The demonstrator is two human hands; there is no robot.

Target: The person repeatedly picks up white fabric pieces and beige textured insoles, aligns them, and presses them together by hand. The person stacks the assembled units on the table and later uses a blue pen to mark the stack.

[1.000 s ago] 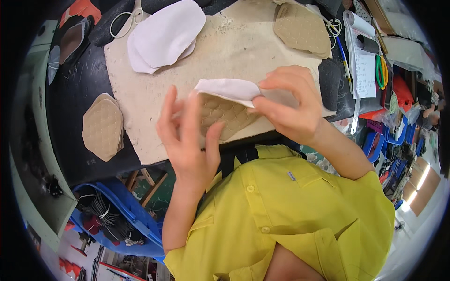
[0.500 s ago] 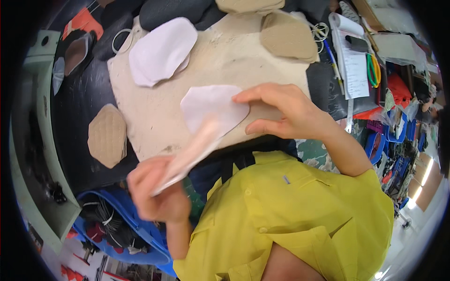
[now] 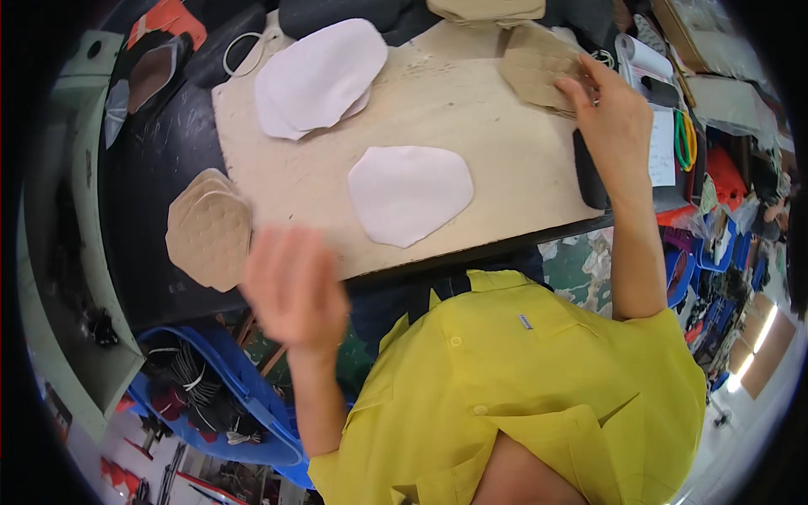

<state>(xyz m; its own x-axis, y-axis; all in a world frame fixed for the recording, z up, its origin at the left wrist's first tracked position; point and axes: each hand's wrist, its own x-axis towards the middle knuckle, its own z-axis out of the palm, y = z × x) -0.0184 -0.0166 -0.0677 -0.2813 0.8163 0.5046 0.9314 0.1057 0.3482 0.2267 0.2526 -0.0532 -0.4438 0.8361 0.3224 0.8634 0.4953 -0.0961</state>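
My right hand (image 3: 613, 122) is at the upper right, its thumb and fingers closed on the edge of the top tan quilted piece (image 3: 539, 67) of a small stack. Motion blurs my left hand (image 3: 295, 290), but its fingers look stretched out and hold nothing I can see. It is beside a stack of tan dimpled pieces (image 3: 209, 234) at the left, whose upper pieces are askew. A single white rounded piece (image 3: 411, 195) lies flat on the beige board (image 3: 454, 109) between my hands. Further back are more white pieces (image 3: 320, 77), overlapping.
Another tan stack (image 3: 488, 8) is at the far edge. A notepad (image 3: 661, 147) and green and yellow loops (image 3: 685, 139) are at the right. A blue bin (image 3: 210, 353) with dark bundles stands below the table's left side. A white ring (image 3: 242, 55) lies back left.
My right hand has moved from the white piece to the right-hand tan stack. The pale piece in my left hand is gone from it, and the left tan stack now has pieces askew on top.
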